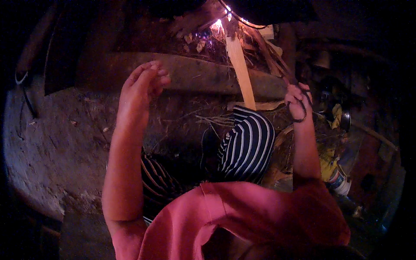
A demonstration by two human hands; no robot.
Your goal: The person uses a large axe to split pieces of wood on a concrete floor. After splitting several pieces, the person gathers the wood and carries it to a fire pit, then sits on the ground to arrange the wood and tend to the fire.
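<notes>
My right hand point(296, 97) grips a pair of dark tongs point(279, 63) by their loop handles. The long tool slants up and left towards a burning fire point(221, 24), where its far end is hard to make out. My left hand point(144, 78) is raised over the earthen ledge at the left, fingers loosely curled and nothing in them. Between the two hands, a pale split plank point(240, 73) runs from the flames down to my striped knee. Charred firewood point(203, 16) lies in the fire's glow.
A low earthen ledge point(198, 73) crosses before the fire. Thin twigs point(214, 120) lie on the ground by my knee. At the right are a shiny metal vessel point(347, 120), a yellow wrapper point(329, 164) and a white container point(341, 183). Deep shadow hides the edges.
</notes>
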